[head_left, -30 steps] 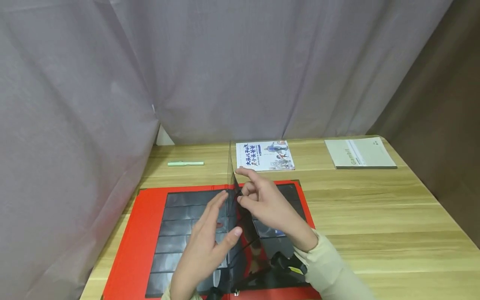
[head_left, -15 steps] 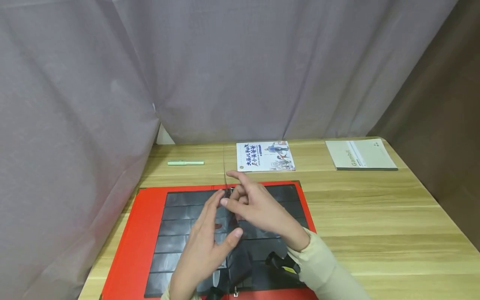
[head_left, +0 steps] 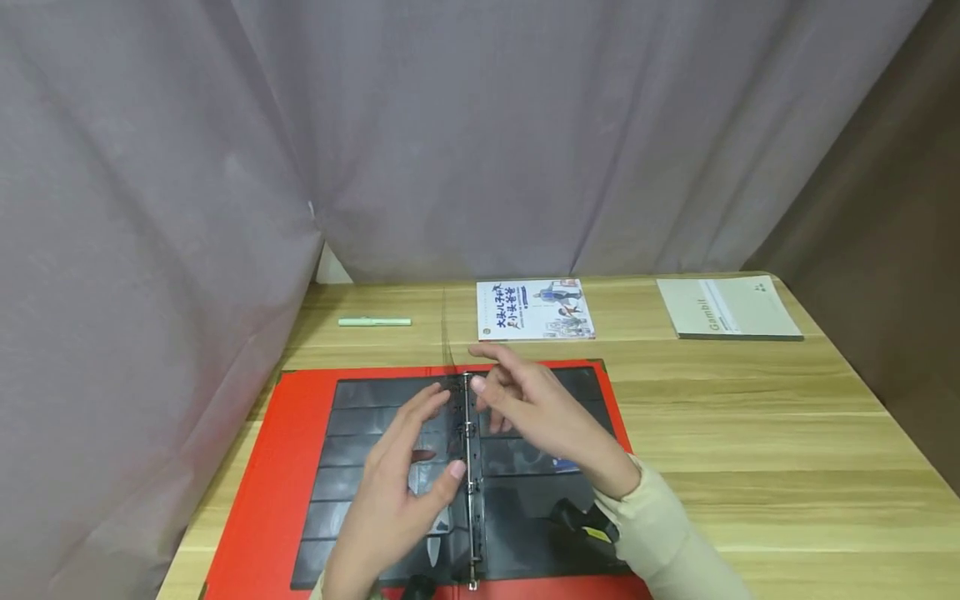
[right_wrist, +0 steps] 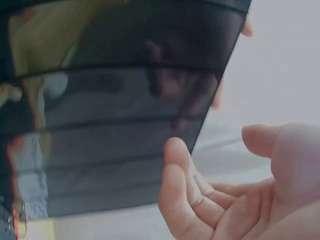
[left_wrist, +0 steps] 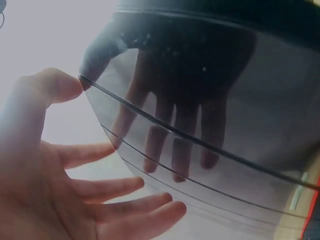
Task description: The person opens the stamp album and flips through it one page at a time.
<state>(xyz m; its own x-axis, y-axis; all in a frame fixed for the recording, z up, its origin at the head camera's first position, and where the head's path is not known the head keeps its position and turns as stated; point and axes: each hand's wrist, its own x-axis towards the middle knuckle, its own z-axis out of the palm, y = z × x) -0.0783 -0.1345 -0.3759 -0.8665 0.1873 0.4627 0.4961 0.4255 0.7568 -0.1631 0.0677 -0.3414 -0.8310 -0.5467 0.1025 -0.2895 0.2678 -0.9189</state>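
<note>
Nearest the viewer, two pale sleeves point(head_left: 660, 525) reach over the near edge of the binder, with a black strap-on piece point(head_left: 577, 518) close to the right wrist. The left hand point(head_left: 397, 496) is above the left half of the binder, fingers long and loosely spread, thumb well apart from them; in the left wrist view its thumb tip meets the edge of a dark, see-through page point(left_wrist: 270, 100), which mirrors the hand. The right hand point(head_left: 536, 408) is above the binder's right half, index finger reaching out, the other fingers loosely bent and the thumb apart, gripping nothing; whether its fingertips touch the page I cannot tell. That page stands raised over the middle of the binder, between the hands.

The red binder point(head_left: 266, 479) itself lies spread flat on the wooden table point(head_left: 750, 433), black pocket sheets point(head_left: 525, 525) on both halves and a metal ring bar point(head_left: 470, 475) down its middle. A small blue-and-white piece point(head_left: 566, 465) shows in a pocket on its right half.

Beyond the binder's far edge lie a light green pen point(head_left: 375, 322) towards its left, a white picture book point(head_left: 536, 310) behind its right half, and a pale "Gambit" book point(head_left: 727, 307) farther right. A grey curtain point(head_left: 465, 125) hangs behind everything.
</note>
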